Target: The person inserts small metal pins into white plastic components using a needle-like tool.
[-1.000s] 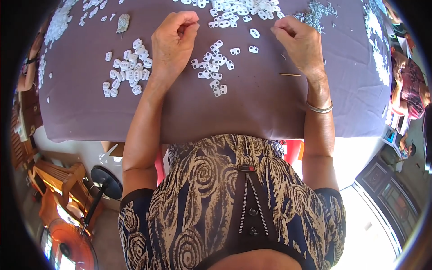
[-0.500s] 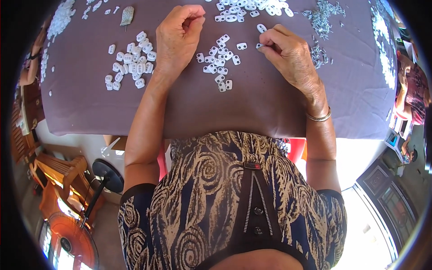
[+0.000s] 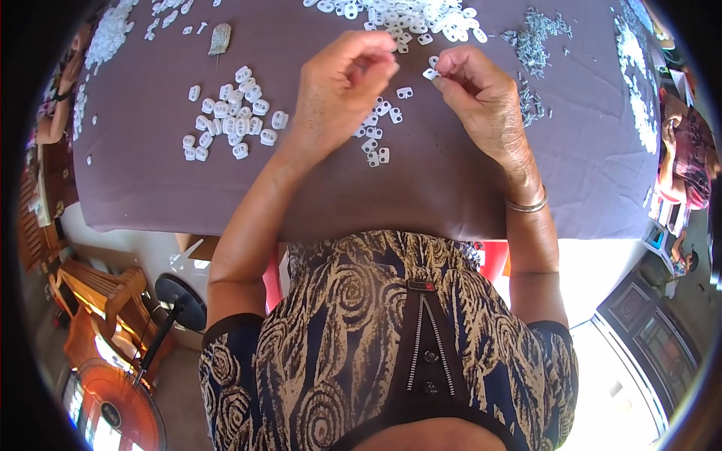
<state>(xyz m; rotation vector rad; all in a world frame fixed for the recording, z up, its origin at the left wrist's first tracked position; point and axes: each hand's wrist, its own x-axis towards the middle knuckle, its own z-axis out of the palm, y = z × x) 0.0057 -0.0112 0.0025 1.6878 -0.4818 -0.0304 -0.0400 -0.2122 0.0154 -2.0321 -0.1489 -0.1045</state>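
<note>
My right hand [image 3: 481, 94] pinches a small flat white plastic piece with holes [image 3: 431, 74] between thumb and forefinger. To its left, my left hand [image 3: 338, 98] hovers over the table, fingers curled, thumb and fingertips a little apart, nothing visible between them. Partly hidden behind the left hand lies a small group of flat two-hole pieces [image 3: 374, 143]. A single flat piece [image 3: 404, 93] sits between the hands. Left of my left hand is a loose heap of thicker white oval two-hole pieces [image 3: 235, 120].
A brown cloth [image 3: 150, 180] covers the table. White pieces [image 3: 421, 19] pile up at the far middle, small metal pins [image 3: 535, 45] at the far right. A grey pouch-shaped object [image 3: 219, 39] lies far left. Other people's arms [image 3: 56, 113] show at the sides.
My left hand has moved right and slightly nearer, toward the right hand, now covering part of the flat pieces. One more oval piece shows at the left heap's right edge.
</note>
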